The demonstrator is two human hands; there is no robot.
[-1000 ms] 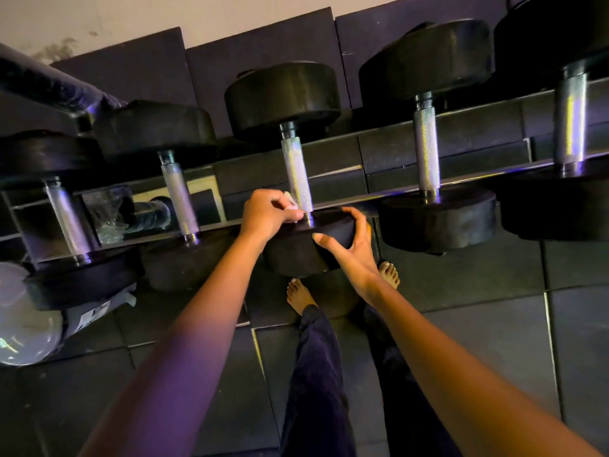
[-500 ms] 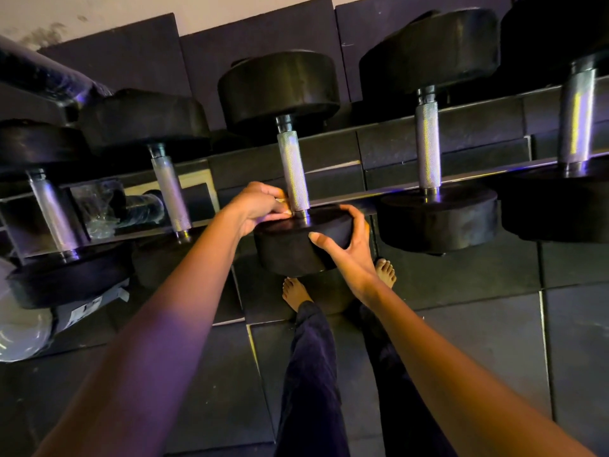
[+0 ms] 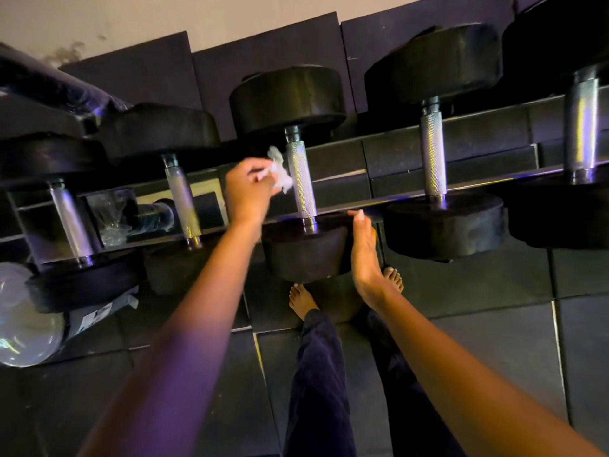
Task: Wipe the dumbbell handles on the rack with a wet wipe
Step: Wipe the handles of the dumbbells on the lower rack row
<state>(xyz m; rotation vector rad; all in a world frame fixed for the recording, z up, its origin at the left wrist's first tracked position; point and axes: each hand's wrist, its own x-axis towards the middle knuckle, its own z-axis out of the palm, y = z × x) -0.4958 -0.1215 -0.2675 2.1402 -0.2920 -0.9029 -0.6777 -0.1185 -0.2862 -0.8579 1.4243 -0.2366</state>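
Note:
Several black dumbbells with knurled silver handles lie across a dark rack (image 3: 461,184). The middle dumbbell's handle (image 3: 301,183) runs between its far head and its near head (image 3: 304,250). My left hand (image 3: 248,189) holds a crumpled white wet wipe (image 3: 280,171) just left of that handle, at about its upper half, touching or almost touching it. My right hand (image 3: 364,255) rests flat against the right side of the near head, fingers pointing up along it.
More handles lie left (image 3: 183,202) and right (image 3: 433,158) of the middle one. A clear plastic wrapper (image 3: 113,219) sits under the rack, a round clear container (image 3: 23,318) on the floor at left. My bare feet (image 3: 303,300) stand on dark floor mats.
My left hand has lifted from the bottom end of the middle handle up along its left side, and the wipe now shows. My right hand has flattened against the near head.

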